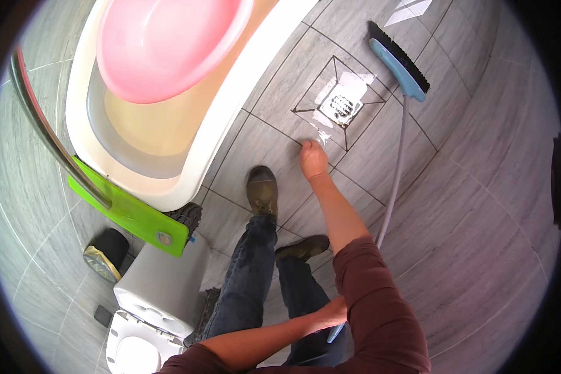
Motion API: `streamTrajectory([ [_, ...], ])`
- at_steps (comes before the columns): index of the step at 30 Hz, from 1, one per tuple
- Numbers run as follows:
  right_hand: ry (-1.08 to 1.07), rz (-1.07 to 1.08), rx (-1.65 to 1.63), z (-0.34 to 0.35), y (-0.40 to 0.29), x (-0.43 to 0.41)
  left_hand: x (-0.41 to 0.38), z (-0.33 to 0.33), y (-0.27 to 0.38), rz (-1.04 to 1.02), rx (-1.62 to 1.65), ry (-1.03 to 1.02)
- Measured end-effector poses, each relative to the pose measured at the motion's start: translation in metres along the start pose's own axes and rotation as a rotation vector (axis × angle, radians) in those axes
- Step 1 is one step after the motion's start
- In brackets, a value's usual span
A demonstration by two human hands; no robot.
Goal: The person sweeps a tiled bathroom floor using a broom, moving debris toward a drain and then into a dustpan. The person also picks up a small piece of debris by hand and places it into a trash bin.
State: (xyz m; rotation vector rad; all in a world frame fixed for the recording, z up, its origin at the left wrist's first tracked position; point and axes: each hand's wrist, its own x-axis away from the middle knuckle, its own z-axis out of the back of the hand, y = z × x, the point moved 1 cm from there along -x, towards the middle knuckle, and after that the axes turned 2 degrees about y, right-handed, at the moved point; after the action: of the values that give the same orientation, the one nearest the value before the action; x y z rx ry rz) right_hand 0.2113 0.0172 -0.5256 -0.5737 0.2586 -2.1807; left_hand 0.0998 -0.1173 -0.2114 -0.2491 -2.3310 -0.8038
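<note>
My right hand reaches down to the grey tiled floor beside the floor drain, fingers closed and fingertips low over a tile joint. Nothing shows between those fingers. Below, my left hand is wrapped around the handle of a broom, partly covered by my right sleeve. The handle's blue end pokes out under that hand. The shaft runs up behind my right arm to a light-blue broom head with black bristles, which lies right of the drain.
A white bathtub holds a pink plastic basin. At its near end stands a green flat mop with a metal pole. The toilet and a black bin with a yellow liner are at lower left. Tiled wall rises on the right.
</note>
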Motion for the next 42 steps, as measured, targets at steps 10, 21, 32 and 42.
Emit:
streamTrajectory([
  [10,0.387,-0.544,-0.404,0.037,0.06,-0.006,-0.016,-0.007,-0.081,0.207,-0.239,-0.203],
  [21,0.422,-0.307,-0.197,0.048,0.083,-0.042,-0.011,-0.013,-0.094,0.373,0.037,-0.166],
  [32,0.12,-0.378,-0.033,0.04,0.081,-0.048,-0.012,-0.021,-0.099,0.319,0.119,-0.099],
  [42,0.035,-0.121,-0.126,0.007,0.022,0.017,-0.019,-0.003,-0.003,0.137,-0.329,-0.193],
])
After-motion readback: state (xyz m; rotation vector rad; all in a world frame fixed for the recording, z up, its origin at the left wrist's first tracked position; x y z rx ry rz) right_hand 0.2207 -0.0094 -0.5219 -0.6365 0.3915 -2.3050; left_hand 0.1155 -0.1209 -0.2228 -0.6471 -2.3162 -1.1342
